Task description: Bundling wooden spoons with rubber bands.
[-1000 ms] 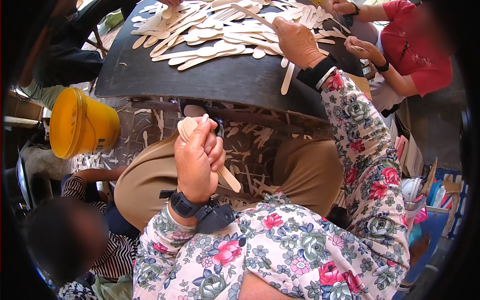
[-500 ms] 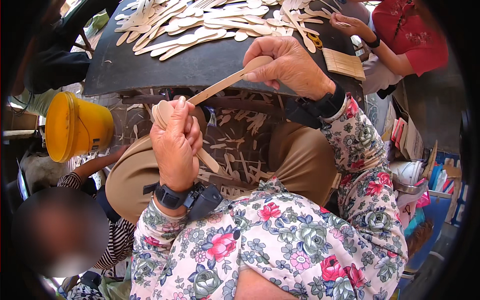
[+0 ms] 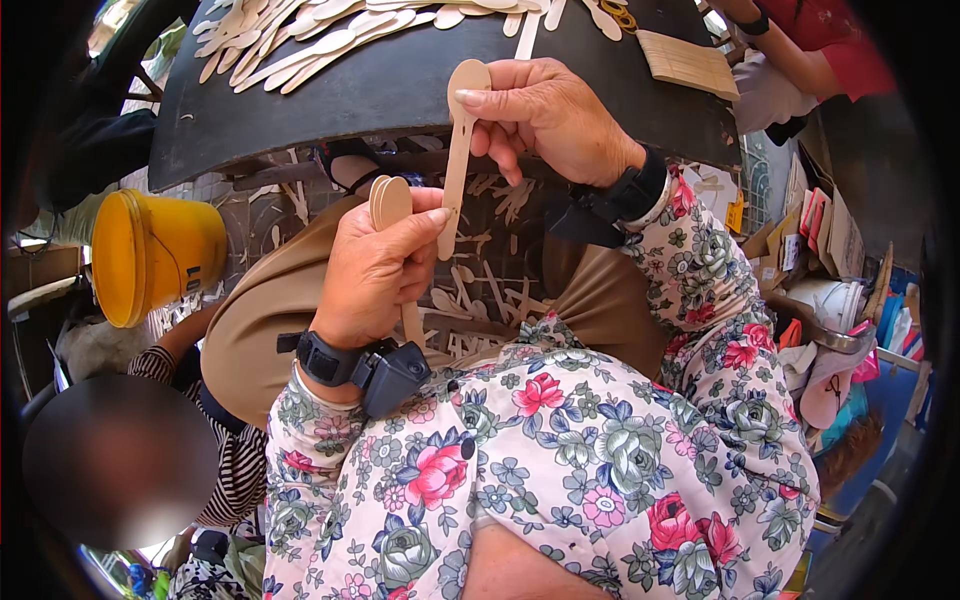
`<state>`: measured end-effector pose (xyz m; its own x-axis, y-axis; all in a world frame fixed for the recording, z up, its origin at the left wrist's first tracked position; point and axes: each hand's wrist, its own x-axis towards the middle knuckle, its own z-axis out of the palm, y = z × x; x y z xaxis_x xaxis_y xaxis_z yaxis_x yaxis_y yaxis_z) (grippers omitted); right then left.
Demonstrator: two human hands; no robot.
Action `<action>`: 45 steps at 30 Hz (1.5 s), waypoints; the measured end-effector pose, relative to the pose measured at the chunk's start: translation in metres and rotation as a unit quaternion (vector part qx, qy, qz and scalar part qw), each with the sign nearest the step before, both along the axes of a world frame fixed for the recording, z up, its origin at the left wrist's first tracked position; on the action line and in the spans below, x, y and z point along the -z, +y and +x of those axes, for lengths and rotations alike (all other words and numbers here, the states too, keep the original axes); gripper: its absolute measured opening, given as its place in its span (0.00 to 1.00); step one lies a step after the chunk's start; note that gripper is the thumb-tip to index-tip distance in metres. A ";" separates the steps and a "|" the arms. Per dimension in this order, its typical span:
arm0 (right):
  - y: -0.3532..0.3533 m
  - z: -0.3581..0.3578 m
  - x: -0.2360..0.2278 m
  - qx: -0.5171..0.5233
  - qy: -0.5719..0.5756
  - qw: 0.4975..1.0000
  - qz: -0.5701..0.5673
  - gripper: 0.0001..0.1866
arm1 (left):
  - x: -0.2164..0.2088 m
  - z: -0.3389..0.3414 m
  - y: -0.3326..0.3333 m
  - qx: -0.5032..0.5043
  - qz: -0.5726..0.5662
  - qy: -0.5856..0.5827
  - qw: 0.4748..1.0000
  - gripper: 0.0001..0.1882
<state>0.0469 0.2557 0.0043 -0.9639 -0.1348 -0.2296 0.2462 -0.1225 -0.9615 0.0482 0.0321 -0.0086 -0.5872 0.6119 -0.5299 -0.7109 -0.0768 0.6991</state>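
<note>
My right hand pinches one wooden spoon by its rounded bowl, thumb across the front. That spoon stands nearly upright, its handle slanting down to my left hand. The left thumb tip touches the handle low down. Curled in the left fingers is a small stack of wooden spoons, bowls up, handle ends showing below the palm. On the dark table ahead lies a loose heap of wooden spoons. To its right is a neat bundle of flat wooden pieces, with yellow rubber bands beside it.
The black table's front edge curves just beyond my hands. A yellow bucket stands at the left. Scattered spoons litter the floor below. Another person in striped clothing is at the lower left; one in red is at the upper right. Cardboard boxes stand at right.
The spoon in my right hand has swung from a diagonal slant to nearly upright, moving left. My left thumb now touches its handle. The view has shifted, so the heap sits higher.
</note>
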 end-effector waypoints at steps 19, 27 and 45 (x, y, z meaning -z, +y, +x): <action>0.010 -0.008 0.018 0.009 0.043 0.998 -0.052 0.09 | -0.006 -0.003 0.000 0.004 0.054 -0.057 0.997 0.09; 0.007 -0.002 0.007 0.007 0.025 0.998 -0.064 0.08 | -0.010 -0.001 0.002 0.010 0.045 -0.045 0.998 0.07; 0.005 -0.002 -0.002 -0.047 0.105 0.988 -0.098 0.20 | -0.009 -0.001 -0.001 0.048 0.045 -0.044 0.997 0.08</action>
<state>0.0447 0.2603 0.0066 -0.9685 -0.2486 0.0142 0.0625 -0.2978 -0.9526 0.0471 0.0312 0.0004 -0.4775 0.7095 -0.5183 -0.7767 -0.0651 0.6265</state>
